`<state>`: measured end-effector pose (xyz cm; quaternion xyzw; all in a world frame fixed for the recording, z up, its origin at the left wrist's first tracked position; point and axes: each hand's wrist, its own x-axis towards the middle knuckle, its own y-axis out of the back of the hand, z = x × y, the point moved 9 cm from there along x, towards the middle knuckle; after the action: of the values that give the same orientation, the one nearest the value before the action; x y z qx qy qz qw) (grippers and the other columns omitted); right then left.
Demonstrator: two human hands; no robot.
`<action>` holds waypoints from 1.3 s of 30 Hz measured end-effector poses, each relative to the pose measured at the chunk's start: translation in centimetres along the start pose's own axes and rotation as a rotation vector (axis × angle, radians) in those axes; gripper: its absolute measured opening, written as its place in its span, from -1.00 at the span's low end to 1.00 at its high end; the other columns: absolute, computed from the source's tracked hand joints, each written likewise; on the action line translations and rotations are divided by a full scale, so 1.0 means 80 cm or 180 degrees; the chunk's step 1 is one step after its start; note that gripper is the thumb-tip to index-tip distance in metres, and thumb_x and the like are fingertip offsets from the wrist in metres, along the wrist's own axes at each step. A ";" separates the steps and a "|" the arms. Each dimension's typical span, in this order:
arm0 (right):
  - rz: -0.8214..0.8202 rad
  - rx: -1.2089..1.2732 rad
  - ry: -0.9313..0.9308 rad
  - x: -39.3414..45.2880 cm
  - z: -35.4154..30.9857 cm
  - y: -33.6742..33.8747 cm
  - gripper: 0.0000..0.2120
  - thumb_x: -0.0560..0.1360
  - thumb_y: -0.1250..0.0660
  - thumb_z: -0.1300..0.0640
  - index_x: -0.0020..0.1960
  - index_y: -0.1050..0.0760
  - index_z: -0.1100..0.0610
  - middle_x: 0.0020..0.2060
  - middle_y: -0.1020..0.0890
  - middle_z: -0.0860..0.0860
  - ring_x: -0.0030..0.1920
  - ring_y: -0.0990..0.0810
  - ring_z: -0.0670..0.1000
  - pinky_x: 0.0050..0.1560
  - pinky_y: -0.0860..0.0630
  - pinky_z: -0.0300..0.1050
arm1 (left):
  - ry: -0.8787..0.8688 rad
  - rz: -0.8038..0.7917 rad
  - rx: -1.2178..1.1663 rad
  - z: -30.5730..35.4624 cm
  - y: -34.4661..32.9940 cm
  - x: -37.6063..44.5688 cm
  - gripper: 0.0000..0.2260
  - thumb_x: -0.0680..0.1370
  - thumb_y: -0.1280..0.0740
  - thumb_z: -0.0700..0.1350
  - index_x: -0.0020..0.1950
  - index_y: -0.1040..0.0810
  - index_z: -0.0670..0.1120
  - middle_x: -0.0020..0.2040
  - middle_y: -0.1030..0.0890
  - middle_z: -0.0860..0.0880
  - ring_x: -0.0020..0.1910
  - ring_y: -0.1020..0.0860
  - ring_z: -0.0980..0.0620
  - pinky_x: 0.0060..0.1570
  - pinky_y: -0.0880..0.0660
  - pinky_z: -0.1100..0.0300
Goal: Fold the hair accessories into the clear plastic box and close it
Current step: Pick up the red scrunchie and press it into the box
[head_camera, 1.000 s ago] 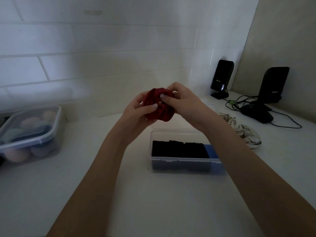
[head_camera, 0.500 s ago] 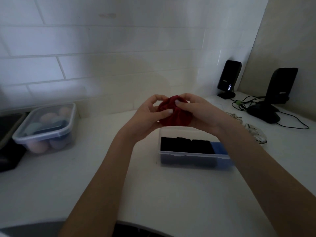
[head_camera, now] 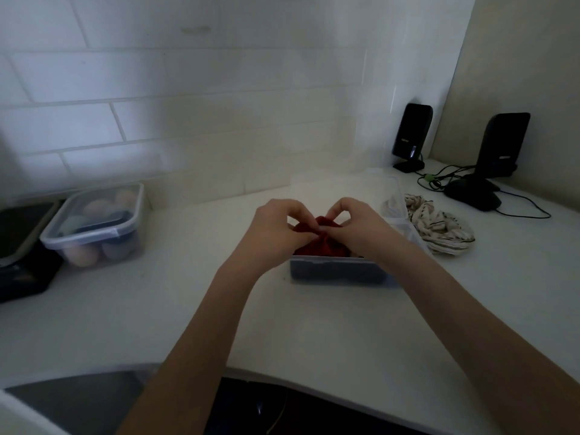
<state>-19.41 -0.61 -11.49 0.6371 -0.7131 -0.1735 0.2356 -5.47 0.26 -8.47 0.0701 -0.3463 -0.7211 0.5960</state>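
A dark red scrunchie [head_camera: 320,243] is bunched over the left part of the clear plastic box [head_camera: 339,273] in the middle of the white counter. My left hand [head_camera: 276,229] and my right hand [head_camera: 361,226] both pinch it from above, fingertips meeting at its top. The box's near wall shows dark and blue items inside; most of its inside is hidden by my hands. Its clear lid [head_camera: 390,199] lies open behind it. A white striped scrunchie [head_camera: 439,226] lies on the counter to the right of the box.
A lidded clear container [head_camera: 97,227] with pale round items stands at the left, beside a black device [head_camera: 18,249]. Two black speakers [head_camera: 411,136] [head_camera: 502,146] with cables stand at the back right. The tiled wall is close behind. The counter's curved front edge runs below my forearms.
Both hands came down with the red scrunchie from mid-air onto the left part of the box. The camera tilted downward.
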 end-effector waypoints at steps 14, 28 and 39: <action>-0.0181 -0.1044 0.0915 -0.015 -0.025 0.008 -0.77 0.35 -0.49 0.13 -0.06 -0.49 -0.03 -0.11 -0.46 -0.05 -0.25 -0.42 -0.14 -0.29 -0.32 -0.39 | -0.0082 -0.0284 0.2404 0.018 -0.025 0.010 -0.87 0.49 -0.36 -0.13 -0.04 -0.62 0.08 -0.13 -0.55 0.06 -0.07 -0.44 0.00 -0.02 -0.20 0.09; -0.1452 -0.2326 0.0576 -0.009 -0.007 -0.010 -0.54 0.31 -0.41 -0.26 0.20 -0.46 -0.34 -0.35 -0.48 -0.21 -0.29 -0.45 -0.16 -0.26 -0.40 -0.20 | 0.0225 -0.1559 0.2522 -0.008 -0.042 0.026 -0.73 0.40 -0.44 0.10 0.07 -0.52 0.13 0.12 -0.59 0.05 0.10 -0.47 -0.02 -0.05 -0.27 0.04; -0.1715 -0.2453 0.0412 0.006 0.005 -0.023 -0.39 0.18 -0.46 -0.32 0.22 -0.42 -0.37 -0.32 -0.47 -0.32 -0.24 -0.46 -0.21 -0.20 -0.41 -0.20 | 0.0182 -0.1577 0.2899 -0.027 -0.054 0.035 -0.74 0.43 -0.40 0.04 0.06 -0.43 0.21 0.15 -0.51 0.03 0.18 -0.35 -0.15 -0.05 -0.28 0.01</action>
<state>-18.15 -1.30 -12.74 0.6751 -0.3899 -0.4403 0.4453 -8.65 -2.99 -11.68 0.4219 -0.5816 -0.6146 0.3257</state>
